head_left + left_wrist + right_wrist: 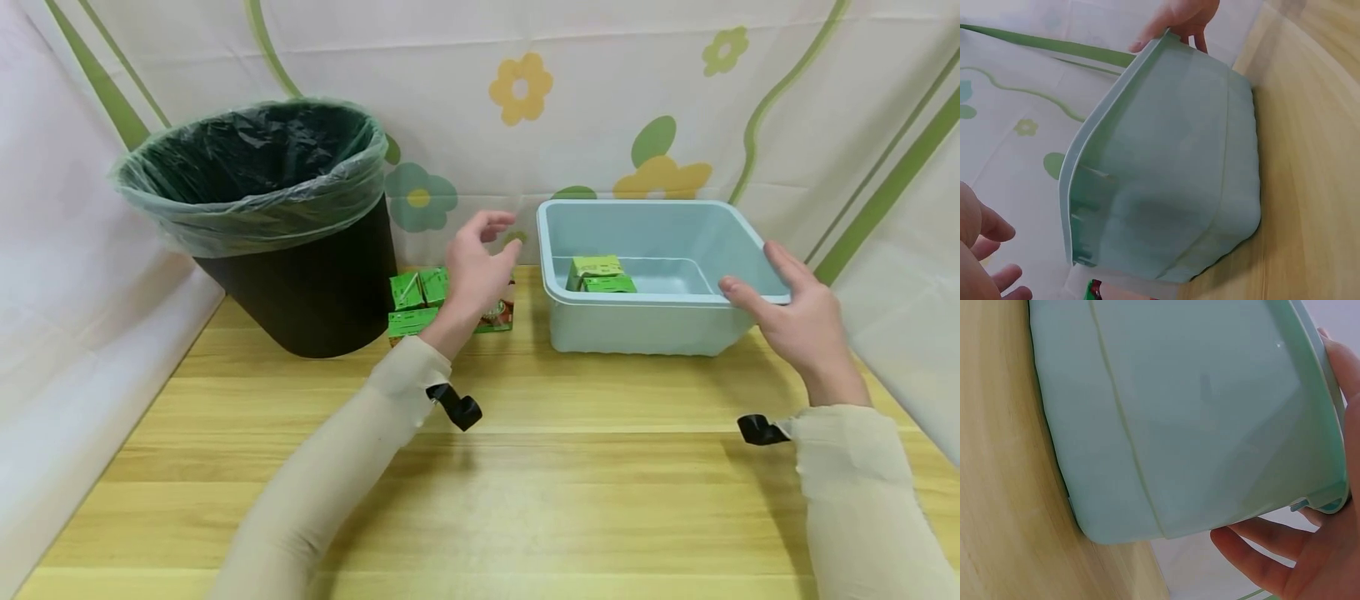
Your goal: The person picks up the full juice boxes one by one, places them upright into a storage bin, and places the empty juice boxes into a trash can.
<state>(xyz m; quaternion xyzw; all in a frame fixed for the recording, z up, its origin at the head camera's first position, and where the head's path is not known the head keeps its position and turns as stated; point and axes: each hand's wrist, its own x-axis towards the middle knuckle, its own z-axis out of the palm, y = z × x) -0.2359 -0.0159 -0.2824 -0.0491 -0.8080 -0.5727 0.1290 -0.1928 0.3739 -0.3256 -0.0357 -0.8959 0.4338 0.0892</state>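
Observation:
A pale blue plastic bin (630,327) sits on the right part of the table. My right hand (808,321) grips its right-hand corner, thumb over the rim and fingers against the outer side, as the right wrist view also shows. Two small green cartons (600,271) lie inside the bin at the left. Several similar green cartons (411,322) are grouped on the table to the bin's left. Above and partly in front of them is my left hand (480,265), its fingers loosely bent and apart, with nothing between them; it hides some cartons.
A black trash can (322,292) lined with a translucent green bag (262,221) stands at the back left, close beside the cartons. Behind everything hangs a white flowered cloth (450,75). The wooden tabletop (570,500) stretches toward me between my forearms.

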